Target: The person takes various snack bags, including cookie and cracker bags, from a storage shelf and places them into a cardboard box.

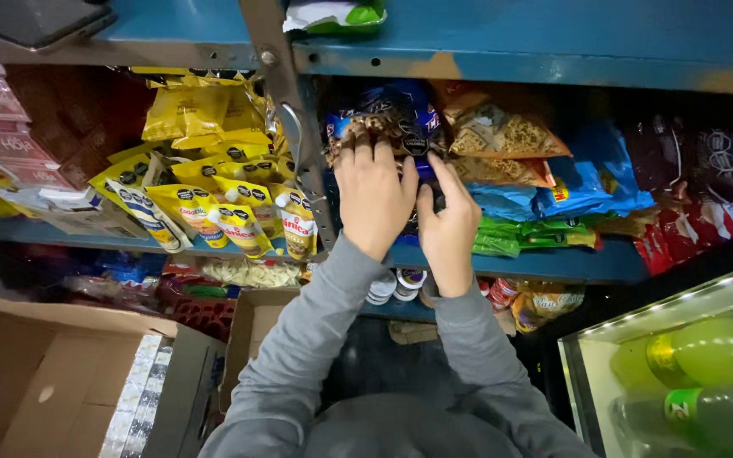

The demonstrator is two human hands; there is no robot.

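Blue metal shelving (pixel 553 51) fills the background, its paint chipped along the front edge and its lower tiers lost in shadow. At lower left an open cardboard box (pixel 36 373) is cut off by the frame; silvery flat packs (pixel 133 399) stand on edge in it, their kind unreadable. At lower right a glass-topped cooler (pixel 604 373), also cropped, holds green bottles (pixel 706 352) lying on their sides. The left bay of the middle shelf holds yellow sauce pouches (pixel 214 212) standing upright in rows; the right bay holds stacked snack bags in tan, blue (pixel 587 182), green and red, the far ones too dark to distinguish. Both arms, in grey sleeves, reach up to the middle shelf. The left hand (pixel 372 199) lies knuckles-up, fingers (pixel 371 153) curled over the top of a dark blue snack bag (pixel 400 119) in the right bay. The right hand (pixel 449 222) presses in just beside it, its fingers closed on the same bag's lower part, which the hands largely hide.
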